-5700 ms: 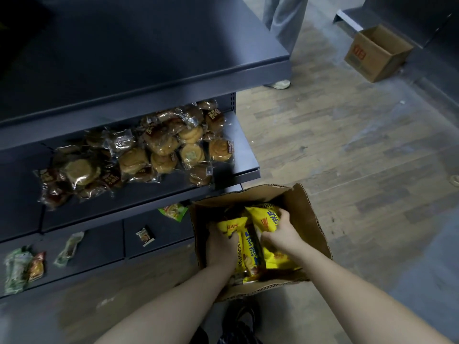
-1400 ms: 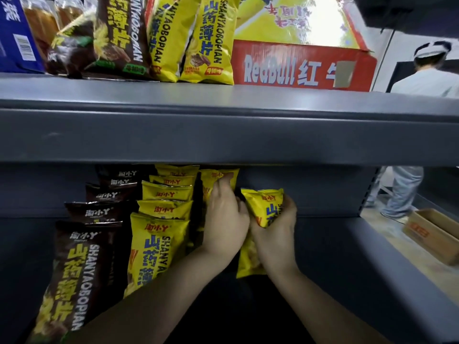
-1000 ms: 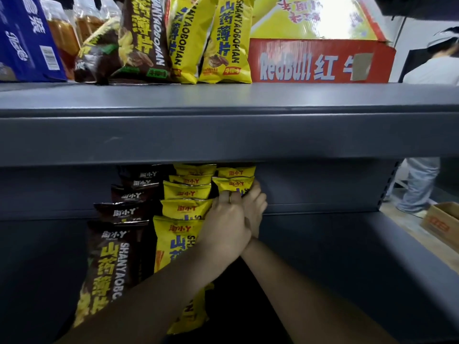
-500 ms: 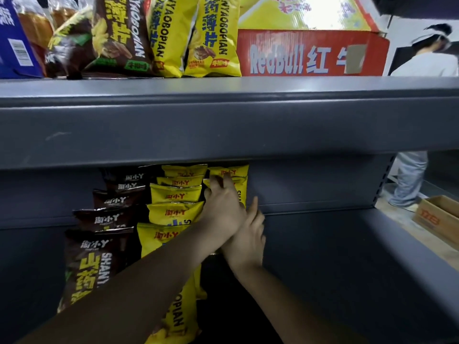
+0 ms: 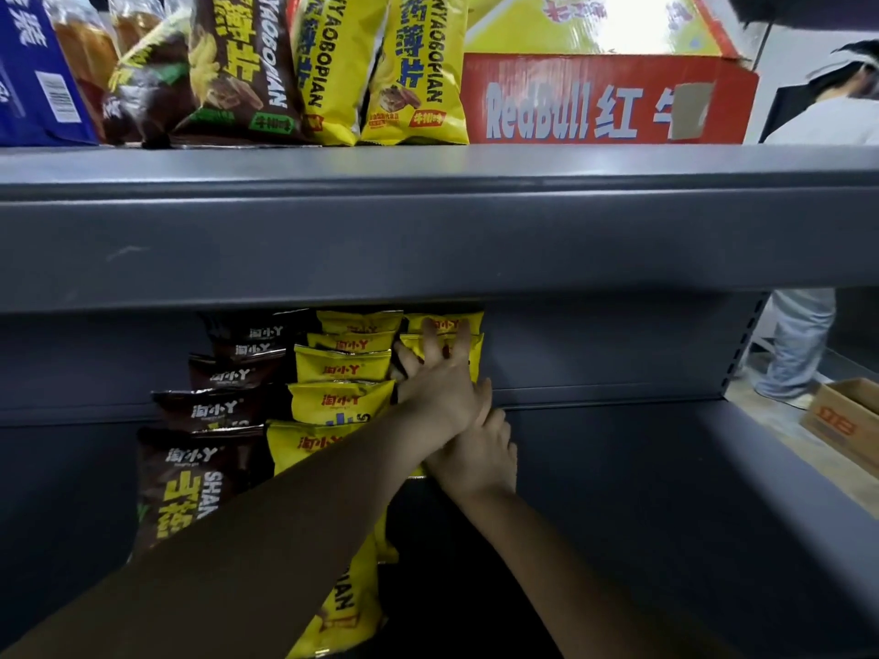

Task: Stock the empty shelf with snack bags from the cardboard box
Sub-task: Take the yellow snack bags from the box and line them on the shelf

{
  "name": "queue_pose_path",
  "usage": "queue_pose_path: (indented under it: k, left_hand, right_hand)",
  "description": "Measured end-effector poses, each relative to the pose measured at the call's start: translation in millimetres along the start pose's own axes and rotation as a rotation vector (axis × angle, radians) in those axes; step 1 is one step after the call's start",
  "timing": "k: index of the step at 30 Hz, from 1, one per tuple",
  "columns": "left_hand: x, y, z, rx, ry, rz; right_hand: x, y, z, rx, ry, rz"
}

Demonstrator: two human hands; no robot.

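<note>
Pressing yellow snack bags (image 5: 414,322) with flat, spread left grip (image 5: 442,387), mid frame. Cannot tell right grip (image 5: 480,451) hold. Likely light, puffy: pinch top seam.

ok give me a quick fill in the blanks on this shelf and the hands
1. The left hand presses spread fingers on the rearmost bags, which are ____.
2. The leftmost row of bags on the lower shelf is ____.
3. The red carton on the upper shelf is printed with the brand ____.
Missing words: yellow; brown; RedBull.
</note>
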State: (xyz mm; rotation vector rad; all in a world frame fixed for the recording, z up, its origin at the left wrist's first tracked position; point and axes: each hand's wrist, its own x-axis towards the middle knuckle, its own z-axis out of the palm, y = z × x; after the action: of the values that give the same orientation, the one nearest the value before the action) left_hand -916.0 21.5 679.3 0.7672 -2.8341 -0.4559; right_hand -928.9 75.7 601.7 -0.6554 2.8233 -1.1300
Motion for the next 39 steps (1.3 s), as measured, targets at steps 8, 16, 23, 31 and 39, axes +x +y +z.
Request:
queue_pose_path:
  k: [8,16,23,31,39]
  left_hand:
    - [-46.5,22.2,-10.4,0.078,0.245,0.182]
    - [-142.6,73.6,9.3,-0.06,0.252,0.355]
    - [-229.7,125.3,49.7,-0.212,0.241,0.452]
    - [-305.9,152.0,143.8,-0.198,-0.146,0.361]
    - [-342.4,152.4,258.0,-0.245,-0.557,0.142]
  right_hand:
    - [-28.7,27.0,-62.6,0.027,0.074,-0.096]
    - [-88.6,80.9,-147.2,-0.001,0.035,-0.127]
    - [-162.1,140.4,-204.4,-0.11,0.01,-0.131]
    - [-242.6,238.1,-227.5,-0.212,-0.125,-0.028]
    - [-281.1,352.8,-212.9,-0.333,-0.289,0.284]
